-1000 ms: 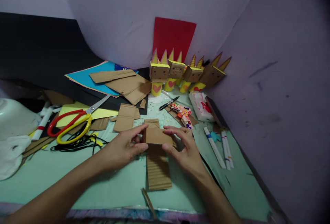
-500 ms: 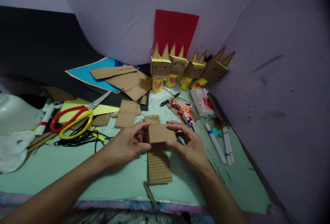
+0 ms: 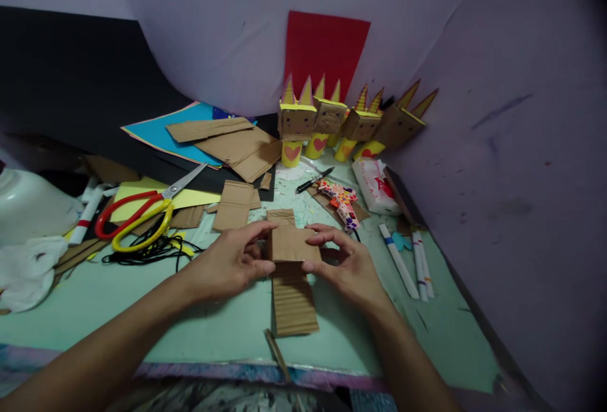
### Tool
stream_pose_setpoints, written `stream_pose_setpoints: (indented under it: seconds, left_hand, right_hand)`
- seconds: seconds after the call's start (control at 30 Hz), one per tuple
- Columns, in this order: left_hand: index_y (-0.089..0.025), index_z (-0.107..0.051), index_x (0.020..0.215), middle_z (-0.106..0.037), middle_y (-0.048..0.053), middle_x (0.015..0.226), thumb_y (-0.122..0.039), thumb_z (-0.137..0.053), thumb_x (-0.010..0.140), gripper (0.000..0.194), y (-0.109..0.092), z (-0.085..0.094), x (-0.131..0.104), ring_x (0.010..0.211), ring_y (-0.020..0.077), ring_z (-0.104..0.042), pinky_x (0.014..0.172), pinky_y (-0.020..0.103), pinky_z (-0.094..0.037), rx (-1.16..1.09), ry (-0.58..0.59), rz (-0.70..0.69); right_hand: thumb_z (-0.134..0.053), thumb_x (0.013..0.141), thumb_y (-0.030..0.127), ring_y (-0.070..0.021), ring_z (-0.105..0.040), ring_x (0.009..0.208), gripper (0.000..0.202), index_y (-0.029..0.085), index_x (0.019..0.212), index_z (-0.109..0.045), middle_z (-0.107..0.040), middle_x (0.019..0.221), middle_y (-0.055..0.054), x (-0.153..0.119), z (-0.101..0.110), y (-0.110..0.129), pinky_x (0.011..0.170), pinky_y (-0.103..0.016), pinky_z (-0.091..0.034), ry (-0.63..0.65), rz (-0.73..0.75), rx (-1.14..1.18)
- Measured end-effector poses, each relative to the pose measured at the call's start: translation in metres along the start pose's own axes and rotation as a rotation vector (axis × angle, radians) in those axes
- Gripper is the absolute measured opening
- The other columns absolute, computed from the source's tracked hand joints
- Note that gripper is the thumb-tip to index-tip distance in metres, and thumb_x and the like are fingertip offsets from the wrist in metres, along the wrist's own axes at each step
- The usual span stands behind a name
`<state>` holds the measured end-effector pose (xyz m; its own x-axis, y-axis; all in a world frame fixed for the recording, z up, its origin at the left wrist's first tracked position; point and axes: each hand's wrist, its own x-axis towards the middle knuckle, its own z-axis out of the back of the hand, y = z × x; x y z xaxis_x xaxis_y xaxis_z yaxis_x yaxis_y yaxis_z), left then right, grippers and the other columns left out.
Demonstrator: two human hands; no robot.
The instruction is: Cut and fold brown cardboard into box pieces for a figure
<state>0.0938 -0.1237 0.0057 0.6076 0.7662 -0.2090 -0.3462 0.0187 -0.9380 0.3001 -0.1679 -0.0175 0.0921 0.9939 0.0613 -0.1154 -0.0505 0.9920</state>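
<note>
Between my two hands sits a small cardboard box (image 3: 294,246), its plain side facing up. My left hand (image 3: 231,259) grips the box's left side with thumb and fingers. On the right side, my right hand (image 3: 349,268) holds it the same way, thumb at the near corner and fingers at the far one. A corrugated cardboard flap (image 3: 294,306) stretches from under the box toward me; whether it is joined to the box I cannot tell. Another cardboard piece (image 3: 281,217) shows just behind it. A thin cardboard strip (image 3: 277,354) lies at the table's front edge.
Scissors (image 3: 142,216) and black cord (image 3: 147,251) lie left, near a white jug (image 3: 33,206). Several cardboard figures with pointed ears (image 3: 298,122) stand at the back. A patterned glue gun (image 3: 344,202), tissue pack (image 3: 375,184) and markers (image 3: 399,261) are to the right.
Both hands keep their hold on the cardboard box, which has hardly moved. The camera view has shifted slightly.
</note>
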Motion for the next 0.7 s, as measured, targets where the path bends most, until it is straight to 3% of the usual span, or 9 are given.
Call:
stream_pose_setpoints:
  seconds: [0.2, 0.43, 0.6, 0.7]
  left_hand:
    - [-0.015, -0.041, 0.128, -0.062, 0.007, 0.09, -0.026, -0.057, 0.073, 0.059, 0.0006, 0.0011, -0.001, 0.078, 0.0198, -0.059, 0.071, 0.034, -0.048, 0.159, -0.012, -0.019]
    - [-0.017, -0.036, 0.133, -0.064, 0.009, 0.1, -0.023, -0.057, 0.073, 0.065, 0.0009, 0.0013, -0.0024, 0.087, 0.0215, -0.06, 0.072, 0.031, -0.049, 0.109, -0.003, -0.035]
    - [-0.017, -0.037, 0.136, -0.06, 0.012, 0.118, -0.03, -0.052, 0.079, 0.061, -0.0029, 0.0023, -0.0046, 0.084, 0.0214, -0.061, 0.075, 0.036, -0.049, 0.362, -0.007, -0.119]
    - [-0.012, -0.039, 0.135, -0.047, 0.015, 0.134, -0.036, -0.047, 0.084, 0.057, -0.0005, 0.0017, -0.0038, 0.107, 0.0264, -0.055, 0.091, 0.041, -0.043, 0.454, -0.039, -0.219]
  right_hand:
    - [-0.081, 0.053, 0.02, -0.0267, -0.057, 0.105, 0.025, 0.023, 0.075, -0.069, -0.063, 0.107, -0.008, -0.0008, 0.004, 0.0005, 0.086, -0.043, -0.046, 0.004, 0.082, -0.039]
    - [-0.082, 0.052, 0.02, -0.0257, -0.058, 0.104, 0.024, 0.021, 0.073, -0.069, -0.062, 0.109, -0.01, -0.0012, 0.0026, -0.0025, 0.08, -0.038, -0.05, 0.035, 0.031, -0.001]
    - [-0.082, 0.052, 0.021, -0.0255, -0.06, 0.101, 0.025, 0.02, 0.073, -0.07, -0.063, 0.108, -0.01, 0.0, 0.006, -0.0076, 0.083, -0.042, -0.049, 0.035, 0.084, -0.056]
    - [-0.083, 0.051, 0.022, -0.0259, -0.06, 0.1, 0.026, 0.02, 0.075, -0.071, -0.063, 0.109, -0.011, 0.0003, 0.0073, -0.009, 0.084, -0.044, -0.048, 0.04, 0.107, -0.072]
